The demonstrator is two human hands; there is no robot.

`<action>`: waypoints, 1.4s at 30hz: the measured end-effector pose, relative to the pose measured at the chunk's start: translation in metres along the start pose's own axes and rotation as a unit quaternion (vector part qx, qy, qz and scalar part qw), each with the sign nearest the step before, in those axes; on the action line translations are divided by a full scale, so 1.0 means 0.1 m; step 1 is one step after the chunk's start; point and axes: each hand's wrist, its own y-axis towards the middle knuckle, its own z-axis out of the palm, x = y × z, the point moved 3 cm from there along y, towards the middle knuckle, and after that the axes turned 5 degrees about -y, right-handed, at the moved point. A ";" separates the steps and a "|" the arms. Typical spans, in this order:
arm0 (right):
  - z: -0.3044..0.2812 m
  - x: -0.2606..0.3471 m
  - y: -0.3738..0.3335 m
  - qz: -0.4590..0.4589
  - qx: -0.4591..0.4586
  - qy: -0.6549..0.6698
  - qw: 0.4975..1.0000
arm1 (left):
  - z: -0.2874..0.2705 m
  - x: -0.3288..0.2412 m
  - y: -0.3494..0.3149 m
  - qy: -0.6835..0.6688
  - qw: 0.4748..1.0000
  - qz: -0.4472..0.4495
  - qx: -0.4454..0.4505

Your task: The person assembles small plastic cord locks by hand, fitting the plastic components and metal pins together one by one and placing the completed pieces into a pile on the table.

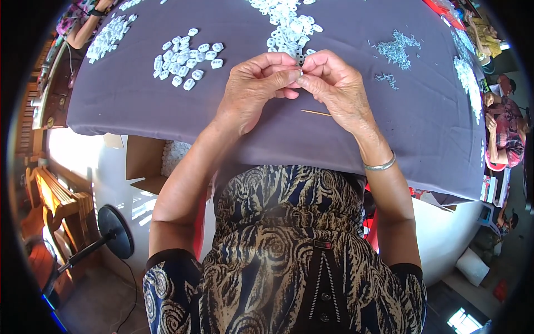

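My left hand (258, 83) and my right hand (334, 83) meet over the near part of the table, thumbs and fingertips pinched together. A small white piece (301, 72) shows between the thumb tips; the fingers hide most of it. Just beyond my fingertips begins a long heap of white oval plastic pieces (289, 28) with dark marks or holes. Below my right hand a thin wooden stick (315, 112) points left, its other end hidden by the hand; I cannot tell whether it is held or lies on the cloth.
A looser group of white oval pieces (181, 61) lies to the left, with another white pile (108, 38) farther left. Small metal pins or screws (397, 49) are scattered at right. Purple-grey cloth (139, 111) covers the table. Other people sit along its sides. A cardboard box (142, 158) stands below.
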 end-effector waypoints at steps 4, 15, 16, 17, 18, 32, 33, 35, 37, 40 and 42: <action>-0.02 -0.02 -0.01 -0.013 -0.003 -0.049 0.999 | 0.02 0.03 -0.02 0.010 0.999 -0.040 -0.003; -0.04 0.19 -0.06 -0.145 -0.040 -0.298 0.943 | 0.06 -0.03 -0.05 0.120 0.992 -0.028 0.040; -0.04 0.20 -0.07 -0.126 -0.019 -0.297 0.947 | 0.06 -0.02 -0.04 0.136 0.989 -0.007 0.052; -0.06 0.20 -0.07 -0.125 -0.019 -0.297 0.947 | 0.07 -0.03 -0.04 0.152 0.986 0.015 0.064; -0.08 0.19 -0.06 -0.117 -0.007 -0.285 0.951 | 0.08 -0.03 -0.04 0.152 0.986 0.014 0.064; 0.00 0.12 -0.05 -0.101 -0.052 -0.181 0.977 | 0.06 -0.02 -0.03 0.139 0.986 0.072 -0.049; 0.00 0.09 -0.04 -0.072 -0.055 -0.152 0.984 | 0.06 -0.02 -0.04 0.138 0.987 0.072 -0.049; 0.00 0.07 -0.04 -0.044 -0.058 -0.123 0.990 | 0.07 0.00 -0.03 0.138 0.988 0.058 -0.037; 0.00 0.06 -0.03 -0.027 -0.060 -0.106 0.992 | 0.07 0.05 -0.02 0.125 0.990 0.055 -0.036; -0.02 0.01 -0.04 -0.045 -0.058 -0.118 0.990 | 0.10 0.06 -0.01 0.100 0.994 0.038 -0.036; -0.04 0.04 -0.04 -0.038 -0.055 -0.105 0.992 | 0.12 0.07 -0.02 0.087 0.995 0.023 -0.035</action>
